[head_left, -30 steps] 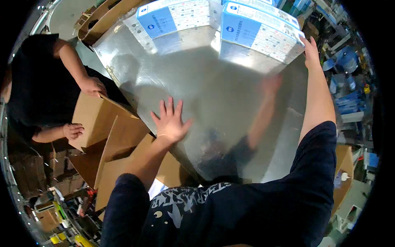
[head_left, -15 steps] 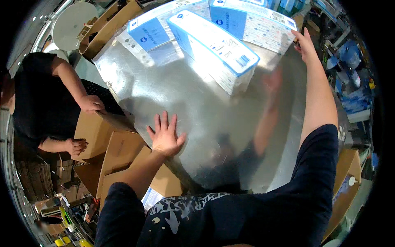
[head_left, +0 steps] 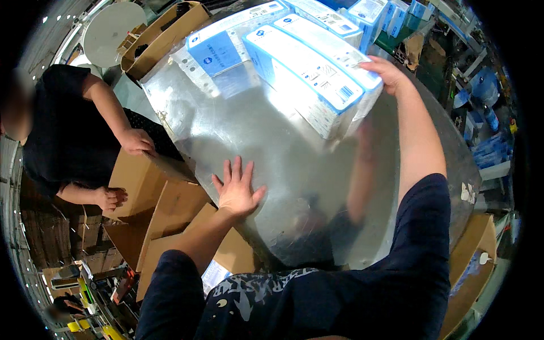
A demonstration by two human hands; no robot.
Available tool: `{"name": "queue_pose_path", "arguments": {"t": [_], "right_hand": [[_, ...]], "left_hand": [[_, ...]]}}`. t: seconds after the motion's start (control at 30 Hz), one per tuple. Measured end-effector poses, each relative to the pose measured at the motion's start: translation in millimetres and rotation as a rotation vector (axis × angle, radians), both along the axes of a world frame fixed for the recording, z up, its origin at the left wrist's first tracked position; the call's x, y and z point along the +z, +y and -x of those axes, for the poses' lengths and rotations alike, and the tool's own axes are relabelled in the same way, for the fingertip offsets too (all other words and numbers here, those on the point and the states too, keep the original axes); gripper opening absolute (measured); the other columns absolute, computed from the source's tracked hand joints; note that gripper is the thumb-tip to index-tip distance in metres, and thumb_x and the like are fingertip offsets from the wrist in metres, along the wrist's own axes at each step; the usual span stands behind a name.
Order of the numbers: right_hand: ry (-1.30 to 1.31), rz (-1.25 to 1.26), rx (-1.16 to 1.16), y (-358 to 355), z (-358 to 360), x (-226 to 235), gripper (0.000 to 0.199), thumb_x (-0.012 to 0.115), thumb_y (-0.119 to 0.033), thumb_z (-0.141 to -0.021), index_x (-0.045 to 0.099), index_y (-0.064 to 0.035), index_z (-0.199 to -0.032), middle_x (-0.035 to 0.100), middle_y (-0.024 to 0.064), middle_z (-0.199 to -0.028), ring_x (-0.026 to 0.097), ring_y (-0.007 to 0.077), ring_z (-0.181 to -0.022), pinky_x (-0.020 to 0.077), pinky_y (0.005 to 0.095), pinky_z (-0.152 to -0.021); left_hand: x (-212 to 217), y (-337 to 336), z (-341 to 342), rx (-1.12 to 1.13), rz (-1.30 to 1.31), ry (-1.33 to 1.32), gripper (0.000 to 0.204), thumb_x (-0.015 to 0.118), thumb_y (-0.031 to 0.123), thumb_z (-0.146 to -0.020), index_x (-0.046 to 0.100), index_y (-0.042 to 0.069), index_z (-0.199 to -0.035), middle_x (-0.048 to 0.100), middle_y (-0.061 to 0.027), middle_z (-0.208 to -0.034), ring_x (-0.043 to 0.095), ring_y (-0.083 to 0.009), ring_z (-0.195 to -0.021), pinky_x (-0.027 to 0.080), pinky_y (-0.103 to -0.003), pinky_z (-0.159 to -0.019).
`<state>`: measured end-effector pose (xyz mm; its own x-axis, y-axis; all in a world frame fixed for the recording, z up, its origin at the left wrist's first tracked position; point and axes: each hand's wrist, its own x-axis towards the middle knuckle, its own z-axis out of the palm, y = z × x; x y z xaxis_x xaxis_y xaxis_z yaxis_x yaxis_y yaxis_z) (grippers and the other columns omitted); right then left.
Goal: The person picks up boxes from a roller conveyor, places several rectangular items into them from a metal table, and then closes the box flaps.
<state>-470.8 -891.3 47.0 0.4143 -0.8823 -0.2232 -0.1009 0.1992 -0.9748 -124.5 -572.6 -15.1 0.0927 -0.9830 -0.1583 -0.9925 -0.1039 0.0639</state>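
My left hand [head_left: 237, 191] lies flat on the shiny metal table [head_left: 294, 192], fingers spread, holding nothing. At the far right of the table my right hand [head_left: 391, 75] is curled round the right end of a long blue-and-white box [head_left: 326, 41]. That box lies right alongside another long box [head_left: 311, 71] of the same kind, nearer to me. To their left rests a similar box [head_left: 215, 55], its blue end toward me. One more box [head_left: 334, 20] sits behind the gripped one. The underside of my right hand's grip is hidden.
On the left, a co-worker [head_left: 56, 130] handles an open cardboard carton [head_left: 139, 181] beside the table. Another carton [head_left: 158, 45] stands at the far left corner. More blue-and-white boxes [head_left: 368, 17] are at the back, and a carton [head_left: 470, 272] stands at the lower right.
My right hand has moved left and closed round the box's end, bringing that box up against the nearer one. My left hand stays flat on the table. The view has shifted slightly.
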Motion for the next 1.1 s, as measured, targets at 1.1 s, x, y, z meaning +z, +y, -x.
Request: {"name": "queue_pose_path", "arguments": {"t": [1.1], "right_hand": [[1.039, 0.645, 0.141, 187, -127, 67, 0.076, 0.063, -0.035, -0.070, 0.030, -0.0214, -0.137, 0.051, 0.0233, -0.116, 0.053, 0.0350, -0.104, 0.0436, 0.0417, -0.088]], "left_hand": [[40, -33, -17, 0.454, 0.186, 2.271, 0.057, 0.032, 0.052, -0.091, 0.038, 0.011, -0.130, 0.049, -0.0083, -0.124, 0.049, -0.0265, -0.110, 0.041, -0.039, -0.093]]}}
